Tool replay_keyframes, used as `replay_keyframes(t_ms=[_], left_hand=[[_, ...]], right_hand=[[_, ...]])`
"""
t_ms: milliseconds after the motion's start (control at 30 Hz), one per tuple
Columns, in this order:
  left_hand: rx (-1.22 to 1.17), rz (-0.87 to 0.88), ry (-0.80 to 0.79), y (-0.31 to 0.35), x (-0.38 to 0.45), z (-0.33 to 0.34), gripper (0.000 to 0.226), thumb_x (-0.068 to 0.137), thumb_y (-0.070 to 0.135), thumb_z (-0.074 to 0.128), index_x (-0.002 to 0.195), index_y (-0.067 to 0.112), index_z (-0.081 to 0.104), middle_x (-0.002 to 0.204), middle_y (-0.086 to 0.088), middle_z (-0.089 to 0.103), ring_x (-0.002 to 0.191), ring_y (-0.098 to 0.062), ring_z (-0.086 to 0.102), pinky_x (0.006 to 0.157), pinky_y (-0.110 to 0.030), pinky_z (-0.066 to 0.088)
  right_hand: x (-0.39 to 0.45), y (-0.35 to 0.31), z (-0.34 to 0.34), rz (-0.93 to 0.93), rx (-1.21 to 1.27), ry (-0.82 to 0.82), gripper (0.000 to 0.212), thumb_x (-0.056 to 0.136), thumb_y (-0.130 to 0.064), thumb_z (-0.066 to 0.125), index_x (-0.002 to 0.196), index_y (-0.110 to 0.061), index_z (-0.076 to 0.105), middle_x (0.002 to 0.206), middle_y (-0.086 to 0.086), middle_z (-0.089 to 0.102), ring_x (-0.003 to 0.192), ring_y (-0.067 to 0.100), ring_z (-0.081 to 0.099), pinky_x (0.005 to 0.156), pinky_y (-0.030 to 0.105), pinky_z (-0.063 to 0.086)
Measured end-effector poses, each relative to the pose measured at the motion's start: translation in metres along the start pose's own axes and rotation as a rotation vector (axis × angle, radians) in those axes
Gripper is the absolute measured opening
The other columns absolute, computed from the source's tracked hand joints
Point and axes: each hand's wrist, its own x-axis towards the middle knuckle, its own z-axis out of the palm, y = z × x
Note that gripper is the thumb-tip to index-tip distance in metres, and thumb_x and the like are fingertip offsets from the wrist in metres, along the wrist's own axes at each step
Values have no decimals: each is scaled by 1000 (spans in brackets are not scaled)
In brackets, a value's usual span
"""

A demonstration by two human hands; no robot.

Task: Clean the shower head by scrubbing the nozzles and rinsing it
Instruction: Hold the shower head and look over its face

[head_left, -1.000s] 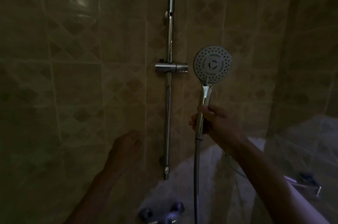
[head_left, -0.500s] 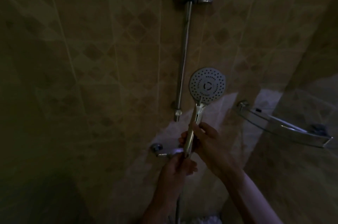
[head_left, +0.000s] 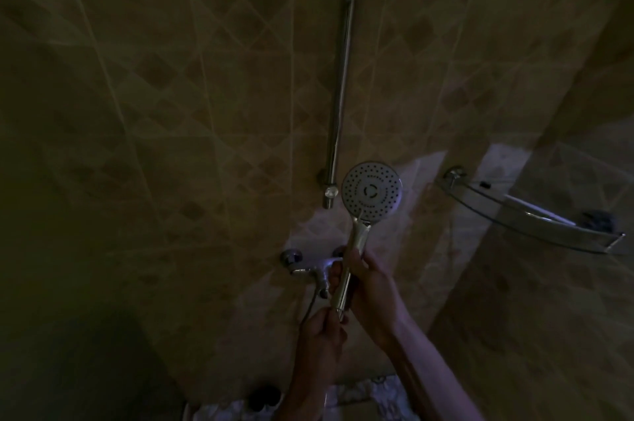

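**Now both hands on the shower head's handle**

Right hand (head_left: 372,286) is curled shut around the chrome handle of the shower head (head_left: 371,190), which stands upright just right of centre frame, its dotted nozzle face toward the camera. Left hand (head_left: 322,334), lower centre, pinches closed at the handle's bottom end where the hose (head_left: 310,305) joins. Behind them sit the wall mixer tap (head_left: 310,269) and the slide rail (head_left: 341,70). At right, a glass corner shelf (head_left: 535,214) carries a small dark item, too dim to identify. No writing is readable.

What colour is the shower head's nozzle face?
Light grey with rings of dark nozzle dots, seen in the head view: shower head, held by the right hand.
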Motion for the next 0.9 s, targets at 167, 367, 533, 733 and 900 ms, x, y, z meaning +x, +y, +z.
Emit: replay_keyframes(t_ms=[167, 367, 533, 733, 900], left_hand=[[-50, -89, -135, 10, -7, -7, 23, 98, 4, 40, 80, 1, 53, 40, 3, 39, 26, -1, 26, 30, -8, 20], [241, 163, -11, 7, -9, 0, 28, 99, 16, 43, 75, 15, 58, 43, 8, 43, 38, -4, 37, 39, -18, 30], [487, 330, 45, -7, 1, -2, 31, 93, 38, 41, 71, 26, 59, 47, 5, 48, 46, -11, 45, 52, -33, 36], [-14, -25, -80, 9, -11, 11, 39, 98, 29, 45, 63, 16, 57, 44, 7, 33, 31, -5, 28, 35, -12, 21], [-317, -147, -274, 13, -12, 17, 40, 88, 33, 46, 52, 18, 58, 41, 6, 26, 28, -6, 24, 41, -12, 15]], right_hand=[[3, -5, -3, 11, 122, -107, 21, 88, -10, 51, 108, -9, 49, 77, 14, 45, 66, 25, 48, 63, 37, 40], [15, 1, -8, 78, 247, -134, 32, 83, -12, 50, 114, -8, 44, 76, 13, 46, 68, 25, 47, 65, 37, 41], [14, 0, -12, 87, 255, -141, 38, 79, -14, 54, 115, -7, 45, 79, 14, 47, 70, 26, 48, 69, 39, 42], [11, -10, -19, 112, 416, -281, 22, 90, -7, 40, 108, -6, 52, 85, 13, 45, 71, 22, 52, 65, 36, 52], [17, -9, -29, 160, 516, -397, 38, 92, -14, 47, 126, 1, 51, 97, 17, 52, 86, 24, 55, 84, 39, 47]])
